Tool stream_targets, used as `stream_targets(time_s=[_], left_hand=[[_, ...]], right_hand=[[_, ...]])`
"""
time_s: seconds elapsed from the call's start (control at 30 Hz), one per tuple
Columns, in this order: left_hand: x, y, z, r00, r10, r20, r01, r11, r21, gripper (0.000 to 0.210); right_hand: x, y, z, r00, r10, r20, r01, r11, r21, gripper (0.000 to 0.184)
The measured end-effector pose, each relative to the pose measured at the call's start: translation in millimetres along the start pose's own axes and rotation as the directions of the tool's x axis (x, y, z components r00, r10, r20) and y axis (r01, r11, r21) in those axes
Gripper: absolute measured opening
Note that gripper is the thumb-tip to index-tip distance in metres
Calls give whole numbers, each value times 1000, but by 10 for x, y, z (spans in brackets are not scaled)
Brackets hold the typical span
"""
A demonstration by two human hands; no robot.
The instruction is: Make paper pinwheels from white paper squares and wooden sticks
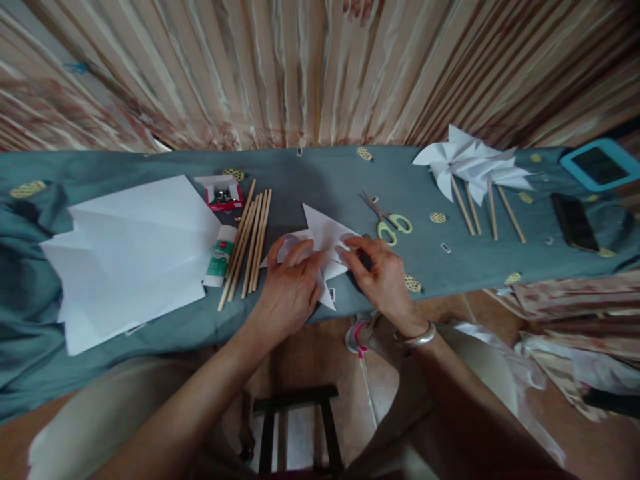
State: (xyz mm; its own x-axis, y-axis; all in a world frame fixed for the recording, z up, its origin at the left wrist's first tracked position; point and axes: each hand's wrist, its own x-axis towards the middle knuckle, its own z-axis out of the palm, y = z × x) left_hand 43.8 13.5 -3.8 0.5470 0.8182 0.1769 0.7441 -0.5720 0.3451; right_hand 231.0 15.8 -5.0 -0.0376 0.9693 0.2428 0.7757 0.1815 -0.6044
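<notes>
— While the pointed white paper [324, 230] lies on the green cloth [325, 173], between wooden sticks [257, 240] and scissors [385, 217], how are the hands entered?

— Left hand [290, 290]: fingers bent, laid over the paper; whether they pinch it, I cannot tell. Right hand [383, 280]: thumb and fingertips narrowed, holding the paper's right side.

— Hazards?

— Two, in my judgement. Tear or stray crease near the paper's points, cause: uneven pull between hands. Slippage across the cloth, cause: left fingers pressing too lightly.
</notes>
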Motion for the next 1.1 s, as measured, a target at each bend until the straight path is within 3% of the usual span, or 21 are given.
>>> stream_targets(time_s=[0.1, 0.23, 0.33, 0.47, 0.6, 0.8, 1.1], left_hand=[[-17, -9, -6, 1000, -2, -18, 2, 999, -33, 39], [-9, -26, -17, 999, -19, -48, 15, 998, -68, 40], [9, -28, -19, 999, -29, -45, 26, 996, -84, 40], [20, -35, -27, 998, -61, -25, 57, 990, -130, 40], [17, -66, -60, 995, -88, -47, 78, 980, -183, 39], [-3, -120, -78, 974, -142, -177, 98, 966, -239, 38], [-244, -93, 58, 961, -236, -142, 155, 889, -431, 79]], right_hand=[[101, 103, -20, 997, -41, -67, 40, 999, -19, 33], [251, 185, 9, 999, -33, 41, 33, 999, 0, 41], [324, 194, 44, 998, 1, 58, -3, 999, 34, 38], [379, 243, 84, 989, 118, 93, -135, 970, 204, 33], [379, 326, 115, 960, 206, 190, -271, 854, 444, 34], [215, 403, 37, 957, 255, 137, -288, 793, 536, 36], [-45, 396, -205, 910, 287, 300, -413, 707, 574, 39]])
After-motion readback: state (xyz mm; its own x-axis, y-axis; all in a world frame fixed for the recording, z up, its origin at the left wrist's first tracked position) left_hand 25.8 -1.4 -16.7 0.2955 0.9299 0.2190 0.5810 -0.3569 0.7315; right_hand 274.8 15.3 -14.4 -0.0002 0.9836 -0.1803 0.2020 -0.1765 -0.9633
